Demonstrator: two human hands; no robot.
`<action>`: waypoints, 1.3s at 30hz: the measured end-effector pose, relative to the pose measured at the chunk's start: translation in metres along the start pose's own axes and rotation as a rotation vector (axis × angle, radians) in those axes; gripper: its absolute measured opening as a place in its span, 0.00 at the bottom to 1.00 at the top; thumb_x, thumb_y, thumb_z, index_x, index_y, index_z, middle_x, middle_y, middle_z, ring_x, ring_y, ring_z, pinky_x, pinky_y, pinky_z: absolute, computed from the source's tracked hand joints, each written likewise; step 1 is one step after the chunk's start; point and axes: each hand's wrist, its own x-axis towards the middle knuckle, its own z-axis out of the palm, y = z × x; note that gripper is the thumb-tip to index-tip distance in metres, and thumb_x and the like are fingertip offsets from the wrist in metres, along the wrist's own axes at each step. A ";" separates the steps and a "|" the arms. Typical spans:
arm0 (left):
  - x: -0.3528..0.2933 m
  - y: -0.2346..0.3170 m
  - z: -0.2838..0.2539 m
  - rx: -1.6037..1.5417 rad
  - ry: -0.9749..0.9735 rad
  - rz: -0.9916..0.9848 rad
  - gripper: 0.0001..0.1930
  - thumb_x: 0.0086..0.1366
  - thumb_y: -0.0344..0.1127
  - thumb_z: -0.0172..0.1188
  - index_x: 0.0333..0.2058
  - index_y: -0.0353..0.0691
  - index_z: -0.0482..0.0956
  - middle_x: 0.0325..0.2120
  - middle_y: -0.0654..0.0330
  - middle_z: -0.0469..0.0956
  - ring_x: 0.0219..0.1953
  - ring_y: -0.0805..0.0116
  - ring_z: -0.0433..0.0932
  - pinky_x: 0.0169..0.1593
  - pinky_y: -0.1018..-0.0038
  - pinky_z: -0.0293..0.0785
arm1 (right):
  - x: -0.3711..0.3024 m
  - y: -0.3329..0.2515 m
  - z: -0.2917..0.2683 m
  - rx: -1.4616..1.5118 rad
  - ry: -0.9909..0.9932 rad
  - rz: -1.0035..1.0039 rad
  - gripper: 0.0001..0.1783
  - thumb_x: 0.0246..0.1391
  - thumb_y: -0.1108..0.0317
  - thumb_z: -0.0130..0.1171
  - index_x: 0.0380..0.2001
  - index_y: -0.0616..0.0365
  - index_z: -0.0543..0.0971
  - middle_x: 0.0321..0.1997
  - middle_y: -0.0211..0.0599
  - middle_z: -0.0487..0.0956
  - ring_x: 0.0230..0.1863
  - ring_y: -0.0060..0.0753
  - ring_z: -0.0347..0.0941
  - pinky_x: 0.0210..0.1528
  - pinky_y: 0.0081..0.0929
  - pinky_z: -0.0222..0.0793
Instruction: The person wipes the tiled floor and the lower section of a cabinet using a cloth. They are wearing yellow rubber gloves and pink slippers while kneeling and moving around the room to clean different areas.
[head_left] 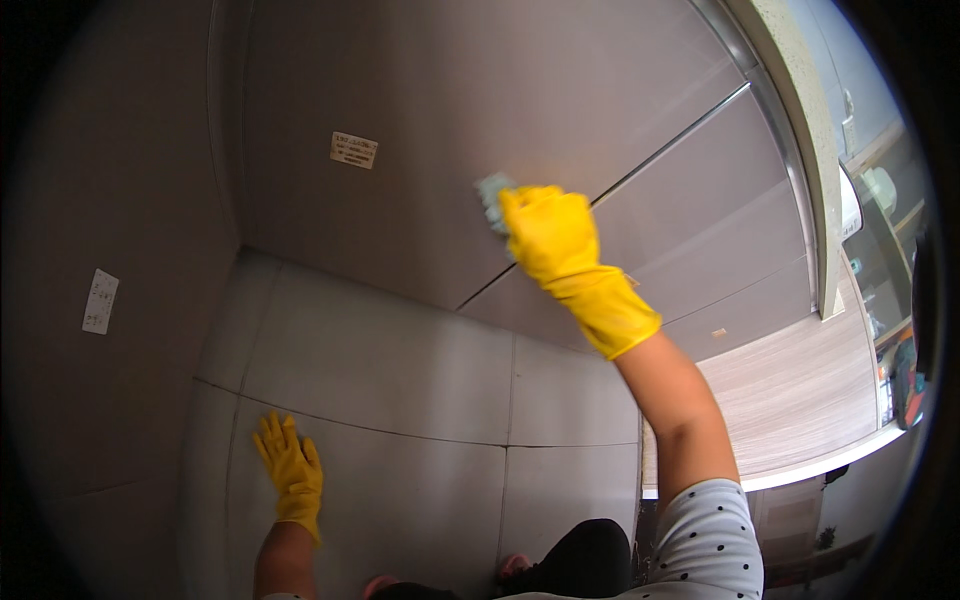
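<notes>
Both of my hands wear yellow rubber gloves. Up on a tall grey-brown panel [430, 110], my right hand [555, 230] is closed around a pale grey-green cleaning cloth [494, 194]. The cloth is bunched up, its edge showing past my fingers against the panel, beside a dark seam. Lower left, my left hand [290, 460] holds nothing, its fingers stretched and apart over the grey floor tiles [380, 380]. Whether it touches the floor I cannot tell.
A pale label [354, 150] is stuck on the panel, and a white plate [100, 301] on the left wall. To the right are a wood-grain surface [790, 385] with a white edge and shelves [890, 220] holding several items. My pink shoes [515, 565] show at the bottom.
</notes>
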 end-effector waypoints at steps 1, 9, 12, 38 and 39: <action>0.000 -0.002 -0.001 0.006 -0.018 -0.019 0.25 0.73 0.39 0.48 0.64 0.33 0.67 0.71 0.42 0.59 0.74 0.38 0.53 0.76 0.44 0.43 | 0.009 0.009 -0.019 0.038 0.014 0.036 0.06 0.45 0.66 0.65 0.29 0.50 0.80 0.25 0.37 0.81 0.29 0.46 0.80 0.28 0.42 0.72; 0.003 0.013 0.007 -0.011 -0.049 0.022 0.25 0.73 0.38 0.47 0.65 0.33 0.65 0.71 0.41 0.57 0.74 0.37 0.52 0.76 0.43 0.43 | -0.025 0.016 -0.006 -0.136 0.001 -0.025 0.11 0.42 0.67 0.66 0.32 0.48 0.78 0.29 0.35 0.80 0.29 0.49 0.77 0.31 0.46 0.71; 0.004 0.002 -0.006 0.008 -0.095 -0.032 0.26 0.73 0.38 0.47 0.66 0.35 0.64 0.72 0.42 0.56 0.75 0.38 0.51 0.77 0.44 0.42 | 0.012 0.029 -0.051 0.071 0.040 0.047 0.08 0.46 0.68 0.65 0.32 0.51 0.78 0.28 0.36 0.82 0.29 0.47 0.79 0.32 0.42 0.73; 0.013 0.015 0.007 0.058 -0.015 -0.079 0.26 0.75 0.40 0.44 0.68 0.36 0.63 0.73 0.43 0.55 0.75 0.40 0.50 0.77 0.46 0.39 | 0.013 0.039 -0.043 0.024 0.089 0.071 0.06 0.47 0.65 0.66 0.26 0.52 0.79 0.24 0.39 0.80 0.29 0.49 0.78 0.29 0.45 0.71; 0.012 0.017 0.006 0.063 -0.032 -0.091 0.26 0.75 0.40 0.45 0.68 0.36 0.63 0.73 0.43 0.55 0.75 0.40 0.50 0.77 0.46 0.39 | 0.023 0.049 -0.070 0.010 0.214 0.134 0.05 0.46 0.67 0.68 0.26 0.52 0.80 0.26 0.44 0.81 0.30 0.54 0.78 0.33 0.45 0.73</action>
